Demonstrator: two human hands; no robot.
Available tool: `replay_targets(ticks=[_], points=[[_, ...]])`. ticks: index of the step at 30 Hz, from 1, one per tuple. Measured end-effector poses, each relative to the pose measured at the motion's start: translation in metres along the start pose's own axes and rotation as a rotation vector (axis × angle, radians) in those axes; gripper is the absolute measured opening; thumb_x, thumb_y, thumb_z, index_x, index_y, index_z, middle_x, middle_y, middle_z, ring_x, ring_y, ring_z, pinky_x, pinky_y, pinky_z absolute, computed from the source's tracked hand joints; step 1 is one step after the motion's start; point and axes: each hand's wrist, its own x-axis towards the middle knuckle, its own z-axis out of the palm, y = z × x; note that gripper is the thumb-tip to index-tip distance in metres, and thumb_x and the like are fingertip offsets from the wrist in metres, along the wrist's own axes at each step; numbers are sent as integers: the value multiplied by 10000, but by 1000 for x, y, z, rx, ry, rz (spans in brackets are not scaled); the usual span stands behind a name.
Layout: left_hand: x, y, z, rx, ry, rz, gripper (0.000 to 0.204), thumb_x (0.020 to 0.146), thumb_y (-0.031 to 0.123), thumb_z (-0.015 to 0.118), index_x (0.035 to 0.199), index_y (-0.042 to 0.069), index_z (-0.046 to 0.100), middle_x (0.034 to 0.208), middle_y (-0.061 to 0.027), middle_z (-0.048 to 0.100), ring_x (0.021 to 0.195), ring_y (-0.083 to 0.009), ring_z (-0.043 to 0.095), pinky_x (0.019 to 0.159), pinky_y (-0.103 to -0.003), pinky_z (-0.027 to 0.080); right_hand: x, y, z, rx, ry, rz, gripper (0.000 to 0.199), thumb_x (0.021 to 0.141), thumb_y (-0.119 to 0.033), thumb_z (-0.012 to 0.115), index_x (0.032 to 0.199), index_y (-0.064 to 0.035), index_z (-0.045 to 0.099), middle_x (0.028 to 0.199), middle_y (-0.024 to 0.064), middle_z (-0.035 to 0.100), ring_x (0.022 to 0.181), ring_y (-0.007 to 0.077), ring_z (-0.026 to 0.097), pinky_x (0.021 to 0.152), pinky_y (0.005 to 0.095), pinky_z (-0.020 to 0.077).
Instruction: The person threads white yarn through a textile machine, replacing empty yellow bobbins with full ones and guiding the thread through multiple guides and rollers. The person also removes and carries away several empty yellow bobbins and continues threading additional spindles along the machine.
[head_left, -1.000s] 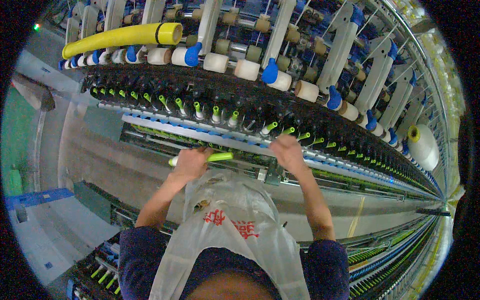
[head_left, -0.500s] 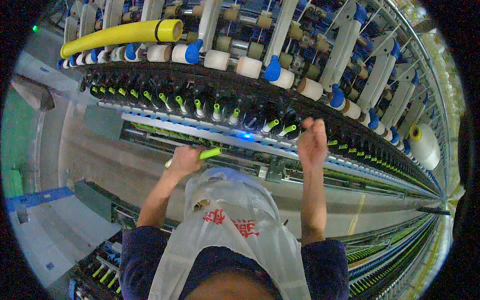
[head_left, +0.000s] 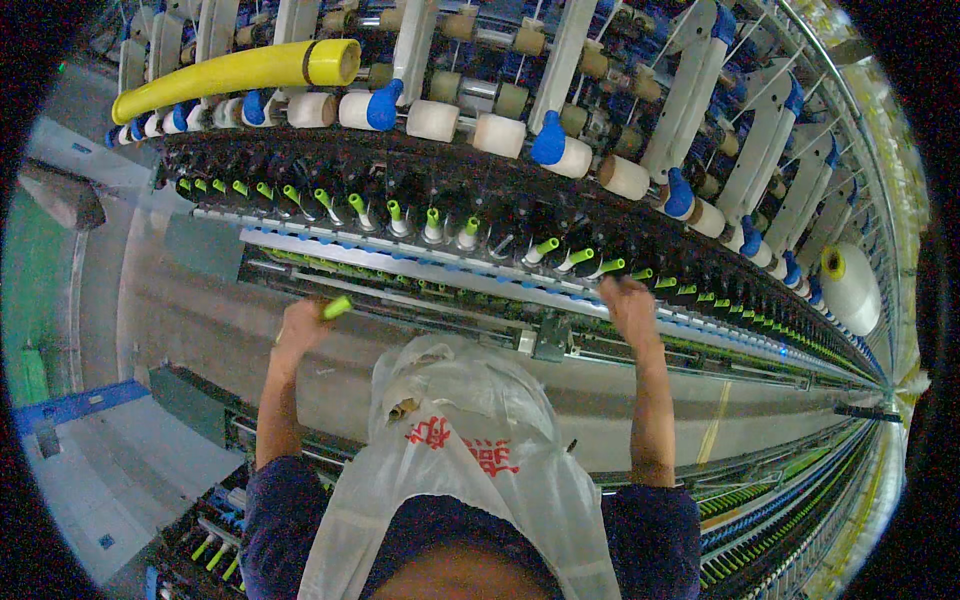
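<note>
A long row of spindles carries bright green bobbins point(head_left: 544, 250), some with white yarn wound low on them. My left hand point(head_left: 303, 328) is closed around a loose green bobbin point(head_left: 337, 307), held over the aisle away from the row. One spindle point(head_left: 502, 243) near the middle shows no green tube. My right hand point(head_left: 630, 310) is at the front rail, just below a green bobbin point(head_left: 607, 268); its fingers are smeared and partly hidden, and whether they pinch anything cannot be seen.
Above the spindles run white rollers point(head_left: 433, 120) and grey arms with blue ends point(head_left: 548, 138). A curved yellow tube point(head_left: 235, 78) lies across them at left. A white yarn cone point(head_left: 850, 290) sits at right. Behind me stands another row of green bobbins point(head_left: 745, 548).
My left hand has moved left with the bobbin. My right hand has dropped from spindle height to the rail, uncovering a green bobbin. The blue light on the rail now shows farther right.
</note>
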Motion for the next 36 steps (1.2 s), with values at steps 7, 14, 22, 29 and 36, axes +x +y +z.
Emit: replay_targets(ticks=[7, 14, 22, 29, 36], points=[[12, 20, 28, -1692, -126, -430, 431, 931, 342, 519, 1232, 34, 509, 571, -22, 492, 457, -147, 477, 452, -315, 432, 34, -97, 26, 1714, 83, 316, 301, 878, -240, 582, 1088, -24, 576, 937, 101, 636, 807, 236, 615, 633, 385, 496], [33, -36, 55, -1882, 388, -663, 301, 944, 362, 475, 1110, 112, 509, 710, -30, 518, 631, -161, 519, 560, -291, 456, 44, -86, 169, 43, -189, -189, 532, 854, -333, 592, 1267, -30, 446, 631, 187, 605, 577, 314, 612, 525, 409, 487], [29, -49, 45, -1500, 293, -617, 164, 927, 252, 553, 971, 95, 537, 716, -2, 529, 616, -113, 529, 537, -269, 452, 65, -114, 232, -171, -265, 176, 473, 850, -203, 560, 1280, -46, 443, 609, 146, 618, 568, 350, 612, 531, 427, 496], [33, -33, 66, -1014, -3, -250, 210, 923, 278, 564, 958, 72, 587, 693, 11, 541, 624, -72, 484, 550, -240, 390, 51, -86, 226, 22, 236, 154, 376, 848, -207, 550, 1205, -90, 536, 595, 150, 602, 506, 338, 585, 455, 429, 465], [39, -38, 74, -1112, -11, -250, 187, 915, 221, 585, 1001, 56, 565, 754, 23, 533, 659, -69, 471, 602, -232, 408, 46, -59, 241, -280, -14, 104, 366, 862, -261, 553, 1213, -161, 538, 558, 116, 590, 469, 321, 572, 436, 438, 446]])
